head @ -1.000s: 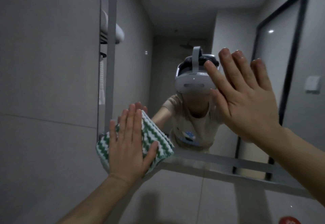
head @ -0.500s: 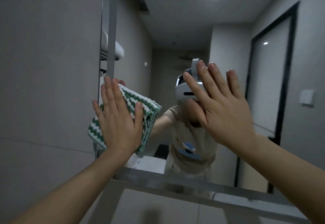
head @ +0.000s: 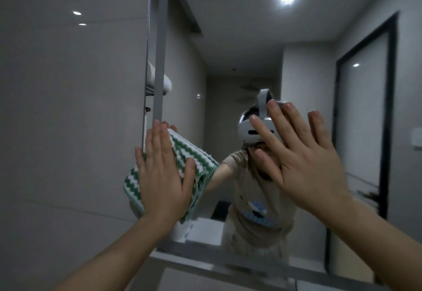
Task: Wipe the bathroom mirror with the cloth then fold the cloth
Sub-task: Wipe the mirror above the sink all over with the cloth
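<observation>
The left hand [head: 163,176] had slid the cloth [head: 194,167] up the mirror's [head: 228,39] left edge, fingers flat; the right hand [head: 303,165] stayed spread, open. Unpinched, the cloth might slip down.

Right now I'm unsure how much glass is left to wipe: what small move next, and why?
Probably slide the left hand and cloth rightward: they sit at the mirror's left edge, with glass on the right uncovered.

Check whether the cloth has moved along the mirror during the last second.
Yes. The cloth has gone up the mirror's left edge, away from the bottom frame it was near before.
</observation>
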`<state>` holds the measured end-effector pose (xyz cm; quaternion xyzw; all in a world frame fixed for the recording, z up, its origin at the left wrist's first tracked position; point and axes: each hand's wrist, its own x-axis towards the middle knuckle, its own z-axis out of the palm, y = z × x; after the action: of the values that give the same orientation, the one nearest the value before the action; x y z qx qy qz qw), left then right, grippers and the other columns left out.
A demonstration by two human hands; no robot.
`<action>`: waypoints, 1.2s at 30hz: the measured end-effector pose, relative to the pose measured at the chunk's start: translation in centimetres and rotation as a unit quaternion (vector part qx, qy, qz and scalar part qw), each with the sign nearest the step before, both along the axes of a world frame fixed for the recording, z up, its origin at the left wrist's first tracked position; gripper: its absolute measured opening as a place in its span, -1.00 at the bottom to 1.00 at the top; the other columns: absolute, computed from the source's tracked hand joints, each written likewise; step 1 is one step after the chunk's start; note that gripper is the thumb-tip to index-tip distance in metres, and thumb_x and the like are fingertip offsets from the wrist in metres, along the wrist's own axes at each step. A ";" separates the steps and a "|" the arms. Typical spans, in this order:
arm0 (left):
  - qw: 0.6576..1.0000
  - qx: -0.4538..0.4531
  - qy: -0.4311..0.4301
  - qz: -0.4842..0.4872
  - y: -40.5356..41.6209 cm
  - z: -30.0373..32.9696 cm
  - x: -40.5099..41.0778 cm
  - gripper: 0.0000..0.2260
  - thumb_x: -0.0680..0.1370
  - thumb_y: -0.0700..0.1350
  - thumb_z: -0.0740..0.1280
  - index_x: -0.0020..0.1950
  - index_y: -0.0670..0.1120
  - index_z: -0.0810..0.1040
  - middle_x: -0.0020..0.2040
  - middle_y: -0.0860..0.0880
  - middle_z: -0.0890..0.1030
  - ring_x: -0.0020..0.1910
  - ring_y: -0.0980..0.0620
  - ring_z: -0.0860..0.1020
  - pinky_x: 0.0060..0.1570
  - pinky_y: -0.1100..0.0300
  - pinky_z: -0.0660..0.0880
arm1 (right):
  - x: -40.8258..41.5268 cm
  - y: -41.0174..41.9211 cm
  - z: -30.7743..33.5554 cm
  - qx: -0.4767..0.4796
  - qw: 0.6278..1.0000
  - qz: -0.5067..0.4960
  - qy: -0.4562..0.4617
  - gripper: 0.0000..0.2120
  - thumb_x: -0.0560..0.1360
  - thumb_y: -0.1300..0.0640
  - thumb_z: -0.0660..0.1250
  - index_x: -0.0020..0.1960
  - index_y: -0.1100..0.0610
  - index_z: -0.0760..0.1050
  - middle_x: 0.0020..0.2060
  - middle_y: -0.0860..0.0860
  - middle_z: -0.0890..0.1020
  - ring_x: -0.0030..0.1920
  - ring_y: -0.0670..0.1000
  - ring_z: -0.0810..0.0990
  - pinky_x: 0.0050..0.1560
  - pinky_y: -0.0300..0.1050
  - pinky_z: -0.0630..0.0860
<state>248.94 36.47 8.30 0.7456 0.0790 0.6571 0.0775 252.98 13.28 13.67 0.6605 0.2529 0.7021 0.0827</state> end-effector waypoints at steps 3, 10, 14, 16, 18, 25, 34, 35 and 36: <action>1.000 -0.005 -0.011 0.001 -0.1 0.6 0.1 -0.36 0.58 0.20 -0.15 0.54 -0.17 -0.04 0.54 -0.07 -0.03 0.52 0.01 -0.05 0.47 0.02 -0.10 | 0.0 0.0 -0.1 0.006 1.000 -0.001 -0.005 -0.49 0.62 -0.13 0.02 0.52 0.00 0.12 0.50 0.09 0.16 0.50 0.13 0.12 0.42 0.23 0.14; 0.998 -0.048 -0.032 0.024 -1.3 7.7 0.7 -0.31 0.52 0.22 -0.19 0.54 -0.16 -0.10 0.56 -0.09 -0.06 0.53 0.01 -0.09 0.47 0.02 -0.19 | 0.2 0.0 -0.3 0.009 1.000 0.011 0.004 -0.48 0.62 -0.15 0.03 0.53 -0.02 0.09 0.51 0.07 0.12 0.52 0.10 0.07 0.44 0.22 0.12; 0.998 -0.042 -0.035 0.036 -1.5 11.7 1.0 -0.31 0.52 0.24 -0.22 0.54 -0.15 -0.15 0.56 -0.07 -0.11 0.52 0.02 -0.14 0.46 0.03 -0.23 | 0.1 -0.1 -0.5 0.003 1.000 0.019 0.011 -0.48 0.61 -0.13 0.07 0.52 0.01 0.14 0.51 0.09 0.15 0.51 0.12 0.11 0.40 0.26 0.18; 0.997 -0.045 -0.039 0.042 -1.5 14.2 1.2 -0.33 0.56 0.22 -0.17 0.54 -0.15 -0.15 0.56 -0.07 -0.11 0.52 0.02 -0.14 0.47 0.01 -0.22 | 0.0 -0.1 -0.7 0.002 1.000 0.020 0.014 -0.48 0.61 -0.12 0.06 0.52 0.02 0.15 0.50 0.09 0.17 0.50 0.13 0.13 0.40 0.26 0.18; 0.996 -0.063 -0.047 0.045 -1.3 17.1 1.3 -0.36 0.58 0.19 -0.12 0.54 -0.16 -0.14 0.56 -0.08 -0.11 0.53 0.01 -0.13 0.47 -0.02 -0.21 | -0.2 -0.1 -0.7 0.001 1.000 0.021 0.022 -0.48 0.59 -0.11 0.08 0.51 0.02 0.17 0.50 0.08 0.19 0.49 0.12 0.16 0.40 0.24 0.19; 0.994 -0.081 -0.057 0.042 -0.7 26.3 1.2 -0.38 0.61 0.16 -0.10 0.54 -0.18 -0.15 0.56 -0.10 -0.13 0.53 -0.03 -0.12 0.47 -0.06 -0.20 | -0.9 2.3 3.2 0.051 0.996 0.067 0.024 -0.50 0.55 -0.07 0.14 0.46 0.04 0.29 0.46 0.09 0.28 0.46 0.10 0.24 0.36 0.18 0.25; 0.996 -0.041 -0.062 0.048 0.3 34.3 1.6 -0.36 0.60 0.20 -0.13 0.54 -0.16 -0.17 0.56 -0.09 -0.15 0.52 -0.03 -0.15 0.46 -0.08 -0.22 | -0.8 5.9 19.4 0.106 0.991 0.031 0.080 -0.47 0.59 -0.17 -0.10 0.51 -0.03 0.15 0.49 0.07 0.19 0.49 0.09 0.15 0.44 0.15 0.00; 0.996 -0.040 -0.065 0.045 0.3 35.1 1.5 -0.36 0.60 0.20 -0.12 0.54 -0.16 -0.17 0.56 -0.09 -0.14 0.53 -0.03 -0.14 0.46 -0.08 -0.22 | -0.9 6.1 20.7 0.106 0.990 0.020 0.087 -0.46 0.59 -0.19 -0.14 0.52 -0.06 0.10 0.51 0.05 0.15 0.50 0.07 0.11 0.44 0.13 -0.05; 0.996 -0.039 -0.070 0.041 0.3 35.9 1.5 -0.36 0.60 0.20 -0.12 0.54 -0.16 -0.16 0.56 -0.09 -0.13 0.53 -0.03 -0.14 0.45 -0.08 -0.21 | -1.1 6.2 21.9 0.106 0.990 0.013 0.087 -0.46 0.58 -0.21 -0.19 0.53 -0.09 0.02 0.52 0.03 0.08 0.52 0.04 0.03 0.45 0.10 -0.12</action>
<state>250.40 36.76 44.19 0.6907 0.1295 0.7065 0.0843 251.86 19.51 35.62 0.7208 0.1920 0.6657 -0.0193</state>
